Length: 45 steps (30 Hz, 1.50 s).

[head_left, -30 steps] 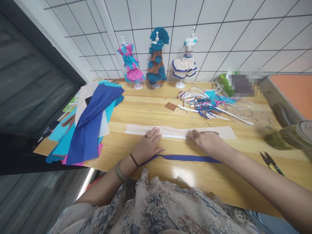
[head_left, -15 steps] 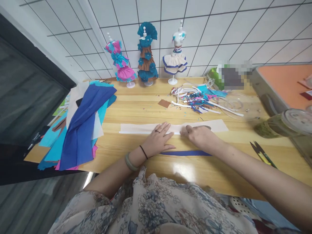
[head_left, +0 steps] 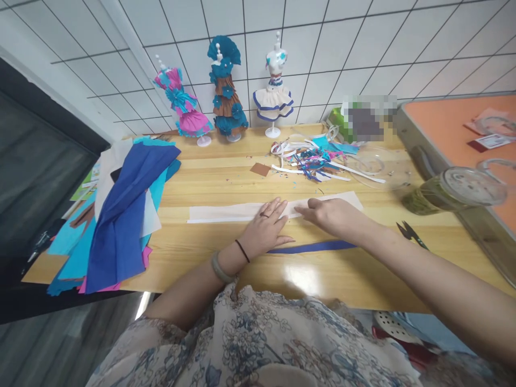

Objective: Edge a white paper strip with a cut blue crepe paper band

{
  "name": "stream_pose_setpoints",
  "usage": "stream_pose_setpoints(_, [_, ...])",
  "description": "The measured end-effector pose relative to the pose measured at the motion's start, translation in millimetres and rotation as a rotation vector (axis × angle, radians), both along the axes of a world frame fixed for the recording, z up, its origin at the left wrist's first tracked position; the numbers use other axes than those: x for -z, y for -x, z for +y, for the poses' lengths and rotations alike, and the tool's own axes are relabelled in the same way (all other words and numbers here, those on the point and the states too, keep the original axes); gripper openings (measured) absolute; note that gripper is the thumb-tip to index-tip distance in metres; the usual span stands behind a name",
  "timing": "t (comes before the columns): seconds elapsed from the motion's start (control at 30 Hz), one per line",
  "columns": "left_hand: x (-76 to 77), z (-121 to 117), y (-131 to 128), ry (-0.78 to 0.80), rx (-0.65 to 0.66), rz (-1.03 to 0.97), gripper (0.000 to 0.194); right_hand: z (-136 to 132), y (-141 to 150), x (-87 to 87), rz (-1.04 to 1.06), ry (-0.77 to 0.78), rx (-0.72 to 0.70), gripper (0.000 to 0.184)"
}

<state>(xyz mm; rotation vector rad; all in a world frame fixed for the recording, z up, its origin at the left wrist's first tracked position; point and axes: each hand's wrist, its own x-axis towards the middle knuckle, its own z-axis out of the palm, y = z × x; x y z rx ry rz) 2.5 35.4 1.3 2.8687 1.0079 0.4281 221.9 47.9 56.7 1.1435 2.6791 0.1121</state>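
A long cream paper strip (head_left: 226,211) lies across the wooden table (head_left: 226,183). My left hand (head_left: 266,230) lies flat on it near its middle, fingers spread. My right hand (head_left: 328,215) rests just to the right, fingertips pressed down on the same strip. A narrow dark blue strip (head_left: 318,246) lies on the table below both hands, partly under my left hand.
Blue, cyan and pink crepe paper sheets (head_left: 121,215) are piled at the left. Three small dressed mannequins (head_left: 226,97) stand along the tiled wall. Paper scraps (head_left: 314,158), a glass jar (head_left: 447,193), small black scissors (head_left: 409,232) and an orange-topped box (head_left: 455,121) lie at the right.
Both hands have slid slightly along the cream strip while the view shifted right and down; my left hand stays flat and my right hand still presses the strip.
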Motion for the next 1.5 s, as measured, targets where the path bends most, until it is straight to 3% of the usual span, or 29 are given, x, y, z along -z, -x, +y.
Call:
stream_pose_setpoints(0.27, [-1.8, 3, -3, -0.026, 0.019, 0.016, 0.054, 0, -31, -7.3, 0.232, -0.016, 0.097, 0.035])
stream_pose_setpoints(0.73, [2.2, 1, -8, -0.073, 0.036, 0.071, 0.056, 7, -41, -6.4, 0.080, 0.032, 0.229, 0.036])
stream_pose_setpoints(1.1, [-0.6, 0, -13, 0.017, -0.036, 0.097, 0.052, 2, -47, -1.5, 0.163, 0.054, 0.261, 0.030])
stream_pose_setpoints(1.37, [-7.5, 6, -16, 0.013, 0.007, 0.121, 0.047, -9, -57, -16.4, 0.317, 0.280, 0.351, 0.035])
stream_pose_setpoints(1.5, [-6.6, 7, -16, 0.017, 0.009, 0.113, 0.046, -7, -61, -16.9, 0.289, 0.208, 0.380, 0.037])
